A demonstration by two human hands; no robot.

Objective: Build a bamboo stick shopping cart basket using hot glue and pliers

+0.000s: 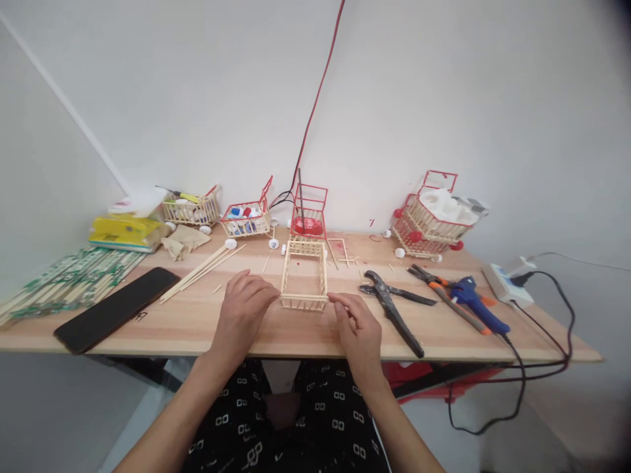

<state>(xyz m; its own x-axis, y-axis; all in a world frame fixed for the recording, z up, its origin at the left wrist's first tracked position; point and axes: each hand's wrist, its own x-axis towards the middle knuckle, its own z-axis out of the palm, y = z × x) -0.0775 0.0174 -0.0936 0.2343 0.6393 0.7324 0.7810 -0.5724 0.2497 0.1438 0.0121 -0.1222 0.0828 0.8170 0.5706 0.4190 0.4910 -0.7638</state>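
Stick basket frame [304,282] is sitting on the surface [197,315] between both hands; left hand [241,315] grip touching its near-left corner, right hand [359,328] grip curled narrow beside near-right corner, fingertip contact unclear.

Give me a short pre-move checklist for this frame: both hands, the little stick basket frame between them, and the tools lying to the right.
1. Left hand at the stick basket frame: ok, fingertips meet its near left corner.
2. Right hand at the frame: ok, fingertips at the near right corner; firm grip cannot tell.
3. Frame seated flat on the table: ok, its near rail lies on the wood.
4. Black pliers clear of the right hand: ok, apart, just to its right.
5. Blue glue gun out of the way: ok, lying farther right, cord trailing off the table edge; whether it is hot cannot tell.
6. Loose sticks clear of the left hand: ok, they lie behind it.
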